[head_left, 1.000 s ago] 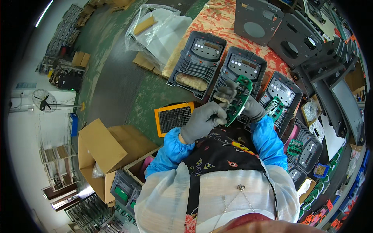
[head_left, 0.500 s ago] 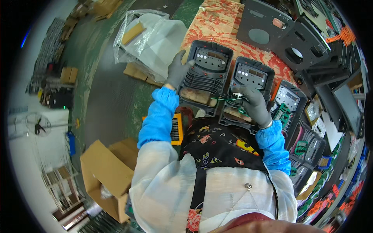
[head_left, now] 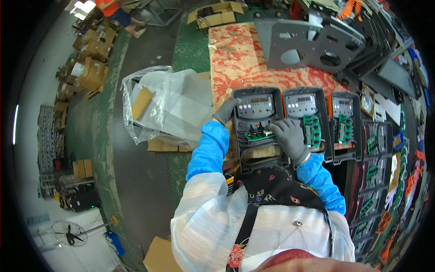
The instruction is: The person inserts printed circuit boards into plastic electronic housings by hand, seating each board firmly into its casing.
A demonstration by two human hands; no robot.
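My gloved left hand (head_left: 226,110) grips the upper left edge of the leftmost dark grey plastic housing (head_left: 239,149). My gloved right hand (head_left: 291,139) pinches the right end of a green circuit board (head_left: 255,136) with black parts standing up on it. That board is over the middle of the leftmost housing, below a grey panel (head_left: 257,107) with round holes and small windows. A tan, block-like piece (head_left: 261,153) lies in the housing's lower part. To the right, a second housing (head_left: 325,119) holds a green board (head_left: 312,131), and a third housing (head_left: 356,125) holds another (head_left: 345,129).
Several more housings with boards (head_left: 372,144) line the right side. Large dark metal plates (head_left: 290,43) stand at the back of the red-patterned table (head_left: 231,59). Left of the table is a plastic-wrapped stack (head_left: 181,99). A person (head_left: 118,12) walks at the far left.
My right hand has brought the circuit board left, over the leftmost housing. My left hand, spread beside that housing before, now closes on its edge. The whole view has shifted.
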